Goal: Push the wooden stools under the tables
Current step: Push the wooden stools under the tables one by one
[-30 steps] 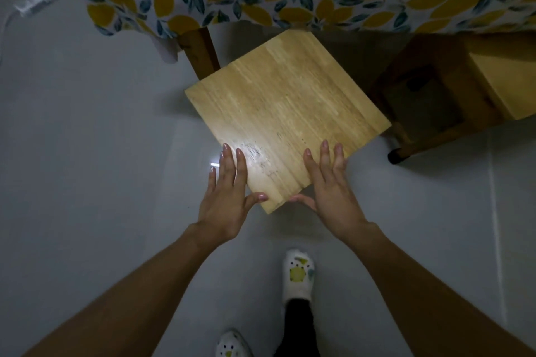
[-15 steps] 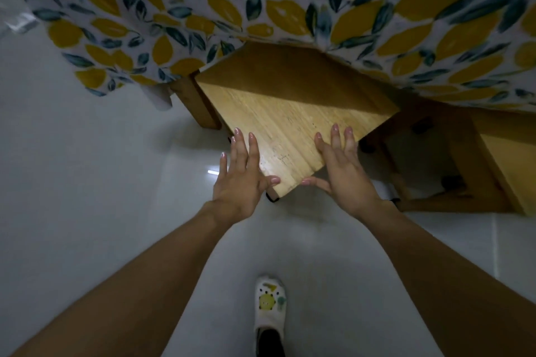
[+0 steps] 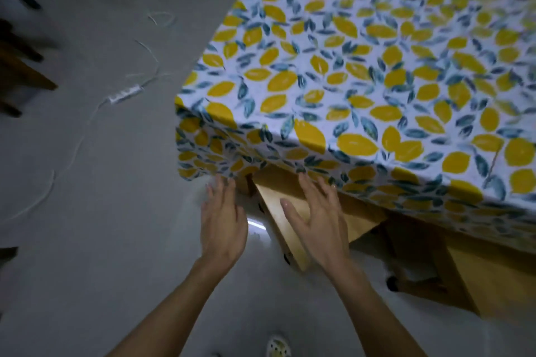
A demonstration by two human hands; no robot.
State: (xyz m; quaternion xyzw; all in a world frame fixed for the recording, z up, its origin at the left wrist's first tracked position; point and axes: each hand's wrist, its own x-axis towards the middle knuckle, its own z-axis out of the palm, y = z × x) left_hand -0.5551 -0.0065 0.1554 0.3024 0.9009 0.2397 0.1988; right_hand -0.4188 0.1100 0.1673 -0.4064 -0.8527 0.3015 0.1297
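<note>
Head view showed my right grip (image 3: 314, 220) spread flat on the square light-wooden stool (image 3: 293, 229), half under the bench's lemon-print cloth (image 3: 362, 90); my left grip (image 3: 222, 223), fingers wide, hovered beside it, holding nothing.

Far part of stool seat (image 3: 293, 211) hidden under hanging tablecloth (image 3: 362, 90); right hand (image 3: 319, 220) covers more. Left hand (image 3: 222, 220) fingertips motion-blurred at cloth hem. Second stool (image 3: 470, 278) cut by right edge. Dark furniture (image 3: 20, 66) at left edge blurred, unidentifiable. Shoe (image 3: 278, 347) cropped at bottom.
</note>
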